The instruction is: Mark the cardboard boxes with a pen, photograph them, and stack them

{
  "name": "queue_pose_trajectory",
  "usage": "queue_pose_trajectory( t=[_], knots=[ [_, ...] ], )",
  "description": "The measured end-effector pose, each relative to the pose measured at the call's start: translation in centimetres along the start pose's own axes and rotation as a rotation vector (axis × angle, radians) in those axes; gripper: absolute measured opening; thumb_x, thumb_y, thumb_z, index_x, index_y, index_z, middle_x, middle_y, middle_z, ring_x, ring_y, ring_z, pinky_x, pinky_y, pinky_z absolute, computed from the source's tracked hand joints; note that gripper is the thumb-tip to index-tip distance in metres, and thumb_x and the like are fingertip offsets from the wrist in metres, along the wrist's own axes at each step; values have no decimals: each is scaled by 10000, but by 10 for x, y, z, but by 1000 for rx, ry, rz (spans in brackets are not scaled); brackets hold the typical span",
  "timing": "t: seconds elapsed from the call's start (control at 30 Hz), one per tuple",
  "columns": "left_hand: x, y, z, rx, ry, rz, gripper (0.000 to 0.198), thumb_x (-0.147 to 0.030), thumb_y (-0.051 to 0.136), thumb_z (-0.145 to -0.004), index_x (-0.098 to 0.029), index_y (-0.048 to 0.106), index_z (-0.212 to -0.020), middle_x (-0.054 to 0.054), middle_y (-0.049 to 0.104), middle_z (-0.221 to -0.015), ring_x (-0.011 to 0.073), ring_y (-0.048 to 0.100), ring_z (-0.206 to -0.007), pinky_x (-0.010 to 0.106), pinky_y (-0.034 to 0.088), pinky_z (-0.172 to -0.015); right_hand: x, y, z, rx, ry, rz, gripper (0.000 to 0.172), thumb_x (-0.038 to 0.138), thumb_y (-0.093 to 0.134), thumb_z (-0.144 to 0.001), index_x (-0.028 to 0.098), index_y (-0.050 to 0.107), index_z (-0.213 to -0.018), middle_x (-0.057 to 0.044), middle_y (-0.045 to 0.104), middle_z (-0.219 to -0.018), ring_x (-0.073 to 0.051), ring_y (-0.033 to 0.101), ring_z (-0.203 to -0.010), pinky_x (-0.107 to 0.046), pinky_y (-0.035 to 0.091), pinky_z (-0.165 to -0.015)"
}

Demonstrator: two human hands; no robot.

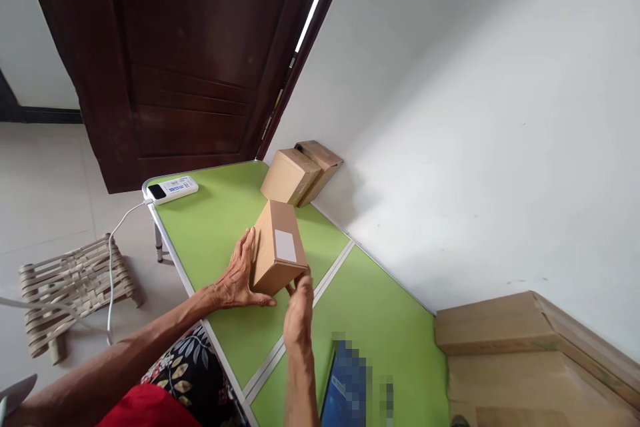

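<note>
A small brown cardboard box point(278, 245) with a white label on top lies on the green table point(220, 220). My left hand point(239, 275) lies flat against the box's left side, fingers stretched out along it. My right hand point(299, 310) stands edge-on at the box's near right corner, fingers together and touching the cardboard. The box rests on the table between the two hands.
Two more cardboard boxes point(291, 175) lean against the white wall at the table's far end. A white power strip point(173, 189) with a cable lies at the far left corner. A large carton point(520, 347) sits at right, a woven stool point(75, 283) on the floor at left.
</note>
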State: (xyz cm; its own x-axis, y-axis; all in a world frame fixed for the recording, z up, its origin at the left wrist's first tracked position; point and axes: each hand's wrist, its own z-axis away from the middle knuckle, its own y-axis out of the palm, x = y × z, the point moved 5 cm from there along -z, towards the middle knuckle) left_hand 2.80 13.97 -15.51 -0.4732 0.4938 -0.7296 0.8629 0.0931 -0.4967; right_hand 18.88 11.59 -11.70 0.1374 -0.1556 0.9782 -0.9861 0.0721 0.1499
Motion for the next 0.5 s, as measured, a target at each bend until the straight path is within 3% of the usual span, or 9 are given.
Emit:
queue_pose_trajectory(
  t=[0.1, 0.17, 0.33, 0.5],
  knots=[
    [13, 8, -6, 36, -27, -45, 1561, -761, 834, -660, -252, -258, -1652, 284, -21, -1741, 543, 29, -1619, 787, 275, -1209, -8, 18, 6, 68, -25, 155, 1049, 655, 812, -763, 210, 349, -1592, -195, 609, -1443, -341, 646, -1229, -443, 550, -975],
    [21, 14, -8, -26, -117, -111, 1448, -695, 790, -754, -270, -266, -1649, 268, -30, -1755, 523, 39, -1629, 778, 280, -1211, -17, 25, -3, 29, -25, 249, 1137, 572, 887, -694, 217, 285, -1591, -207, 591, -1454, -347, 643, -1225, -465, 561, -974],
    [32, 28, -37, -206, -293, -251, 1169, -503, 665, -905, -199, -147, -1688, 268, 16, -1767, 473, 17, -1649, 727, 280, -1236, -37, 31, -76, 61, -39, 275, 872, 561, 769, -780, 172, 360, -1445, -233, 634, -1379, -318, 667, -1173, -482, 558, -990],
    [51, 38, -85, -268, -435, -295, 1115, -533, 644, -904, -95, -11, -1692, 332, 8, -1746, 499, 112, -1632, 688, 318, -1230, -43, 30, -157, 106, -102, 288, 832, 558, 775, -768, 146, 444, -1411, -204, 675, -1310, -306, 655, -1180, -480, 530, -1023]
  ],
)
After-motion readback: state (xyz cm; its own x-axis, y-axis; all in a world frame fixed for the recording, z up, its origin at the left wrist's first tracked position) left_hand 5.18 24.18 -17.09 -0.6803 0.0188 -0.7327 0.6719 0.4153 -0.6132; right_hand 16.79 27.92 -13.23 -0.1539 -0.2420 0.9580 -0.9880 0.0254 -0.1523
